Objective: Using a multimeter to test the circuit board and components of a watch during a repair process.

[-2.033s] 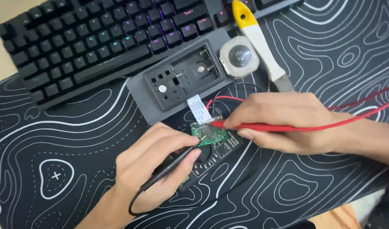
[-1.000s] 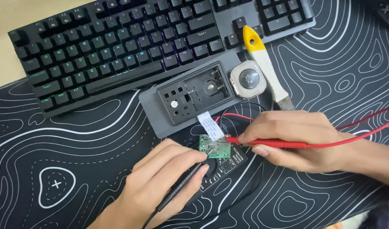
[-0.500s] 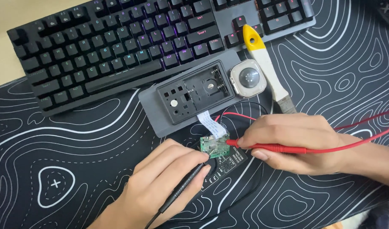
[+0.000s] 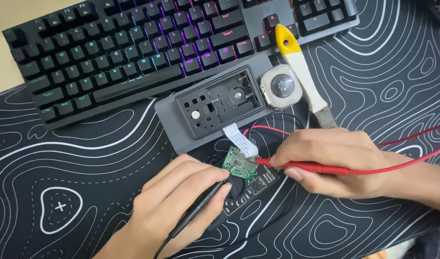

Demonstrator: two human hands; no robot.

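My left hand (image 4: 179,201) grips a black test probe (image 4: 201,207) like a pen, its tip at the lower left edge of a small green circuit board (image 4: 240,163). My right hand (image 4: 332,160) holds a red test probe (image 4: 306,166), whose tip touches the board's right edge. The board rests on a black meter (image 4: 251,189) with white markings, partly hidden under both hands. A white ribbon cable (image 4: 238,138) runs from the board up to an open black plastic case (image 4: 219,103).
A backlit black keyboard (image 4: 133,52) lies along the top. A grey plate (image 4: 174,129) carries the case. Beside it sit a round-lensed square module (image 4: 281,87) and a yellow-and-white-handled tool (image 4: 301,72). Red and black leads (image 4: 411,158) trail right over the patterned black mat (image 4: 62,192).
The view has shifted, so everything sits a little lower in the frame. Both probes stay on the green board, with the hands barely moved.
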